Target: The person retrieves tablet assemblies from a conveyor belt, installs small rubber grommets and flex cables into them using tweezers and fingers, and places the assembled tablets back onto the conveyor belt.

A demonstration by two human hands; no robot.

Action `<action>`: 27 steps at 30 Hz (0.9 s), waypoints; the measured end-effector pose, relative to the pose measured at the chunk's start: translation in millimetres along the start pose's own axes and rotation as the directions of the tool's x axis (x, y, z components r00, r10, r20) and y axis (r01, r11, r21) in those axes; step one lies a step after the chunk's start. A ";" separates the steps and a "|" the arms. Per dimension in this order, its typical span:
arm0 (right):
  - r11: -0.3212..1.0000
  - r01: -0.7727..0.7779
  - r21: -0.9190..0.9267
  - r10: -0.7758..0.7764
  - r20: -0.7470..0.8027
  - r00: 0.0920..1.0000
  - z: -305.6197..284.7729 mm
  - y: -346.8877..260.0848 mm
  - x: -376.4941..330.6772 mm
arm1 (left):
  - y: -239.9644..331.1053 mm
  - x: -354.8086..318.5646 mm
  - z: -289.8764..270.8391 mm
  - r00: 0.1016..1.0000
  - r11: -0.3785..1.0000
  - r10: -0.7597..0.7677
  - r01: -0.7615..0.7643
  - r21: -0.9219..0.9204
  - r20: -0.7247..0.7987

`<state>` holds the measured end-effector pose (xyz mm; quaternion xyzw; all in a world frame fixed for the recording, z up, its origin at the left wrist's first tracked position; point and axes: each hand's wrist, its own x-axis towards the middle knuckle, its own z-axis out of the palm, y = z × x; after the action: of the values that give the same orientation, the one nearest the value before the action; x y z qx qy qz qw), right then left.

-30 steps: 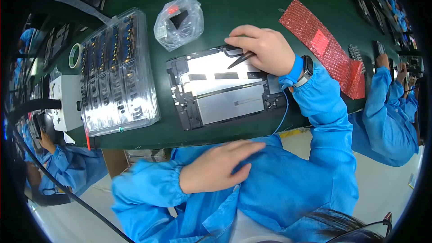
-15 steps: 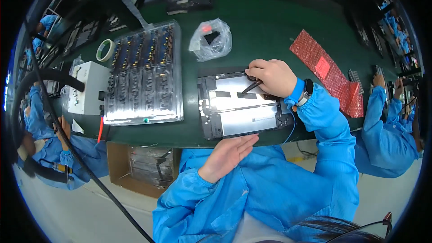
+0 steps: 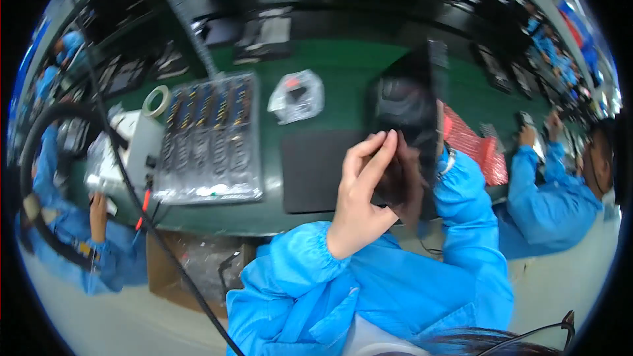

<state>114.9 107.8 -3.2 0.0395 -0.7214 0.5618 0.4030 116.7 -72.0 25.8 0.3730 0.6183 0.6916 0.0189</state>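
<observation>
A tablet stands tilted up off the table, its glossy black screen side turned toward my left. It is blurred by motion. My right hand grips its right side and is mostly hidden behind it; only a strip of hand and the wrist show. My left hand is open, fingers stretched out against or very near the screen, where their reflection shows. Left of the tablet, a black mat lies bare on the green table. No tweezers can be made out.
At left are a clear tray of small parts, a tape roll and a white box. A plastic bag lies beyond the mat, red bubble wrap at right. A cardboard box sits below the table edge. Co-workers sit on both sides.
The tablet has been raised off the mat and turned from its open inner side to its screen side. My left hand has moved up to it. The tweezers have gone from sight.
</observation>
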 end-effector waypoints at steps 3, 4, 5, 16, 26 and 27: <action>0.996 0.007 -0.088 -0.013 -0.058 0.998 27.8 -19.1 -6.5 | 3.5 10.5 4.8 0.961 0.876 0.248 -0.276 0.395 0.122; 0.995 0.008 -0.101 -0.014 -0.062 0.998 -7.3 -30.1 -0.5 | 4.6 7.3 4.6 0.957 0.831 0.262 -0.288 0.476 0.122; 0.993 0.006 -0.118 -0.017 -0.090 0.996 54.8 -24.2 8.3 | 4.9 4.9 10.8 0.950 0.836 0.276 -0.313 0.450 0.147; 0.993 -0.092 -0.072 0.084 -0.111 0.990 30.7 -84.1 -19.2 | 5.9 -15.4 18.7 0.912 0.492 0.387 -0.328 0.807 0.135; 0.810 0.269 -0.522 0.037 0.501 0.864 -3.0 -46.2 45.3 | -29.3 -43.7 -6.3 0.989 0.989 -0.146 0.145 0.029 0.017; 0.782 0.259 -0.568 0.157 0.580 0.799 -2.4 -36.5 44.2 | -37.0 -55.8 -0.4 0.864 0.728 -0.498 0.462 -0.507 0.072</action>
<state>105.2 113.9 53.0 0.1003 -0.9527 0.2382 0.1597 140.6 -90.9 -33.8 0.1582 0.4891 0.8131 0.2732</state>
